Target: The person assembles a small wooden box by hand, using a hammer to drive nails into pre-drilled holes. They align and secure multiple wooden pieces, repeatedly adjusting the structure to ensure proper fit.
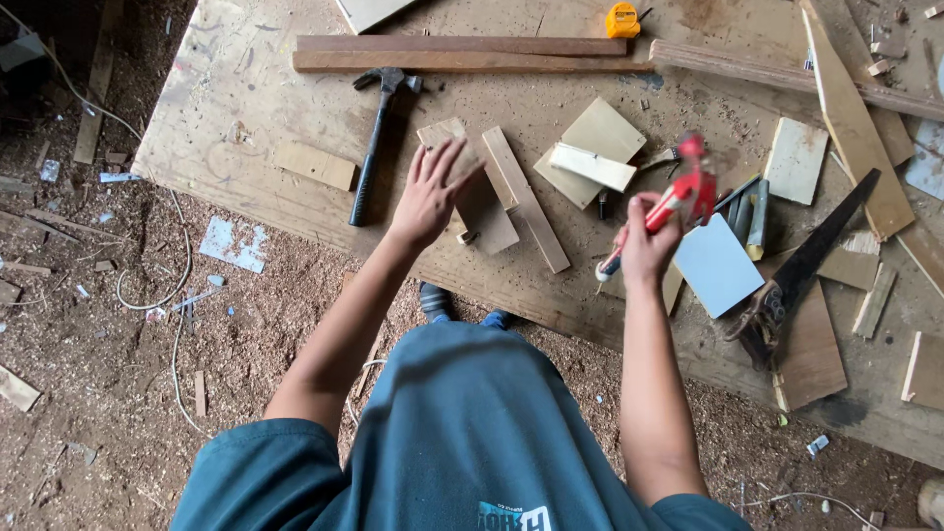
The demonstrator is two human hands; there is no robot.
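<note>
We look straight down on a rough plywood desk [246,98] littered with sawdust and offcuts. Our left hand [430,197] hovers flat, fingers [447,162] released and spread, over a small wood block [444,133] at the middle of the desk; whether the palm actually touches the block we cannot tell. Just right of that hand lies a narrow wood strip [526,202], set diagonally. Our right hand [644,241] is raised near the desk's front edge, its fingers clenched around the handle of a red tool [678,197], which blurs at its upper end so its kind stays unclear. Beside that hand, to its right, a pale blue square tile [718,264] rests flat. A black-handled hammer [379,138] lies well left of the block, head toward the far side. Two long battens [462,54] run along the far edge, with a yellow tape measure [621,20] just past them. A handsaw [801,265] lies diagonally at the right, its handle toward the near edge. Below the desk edge, the floor [98,324] is thick with shavings and loose wire.
</note>
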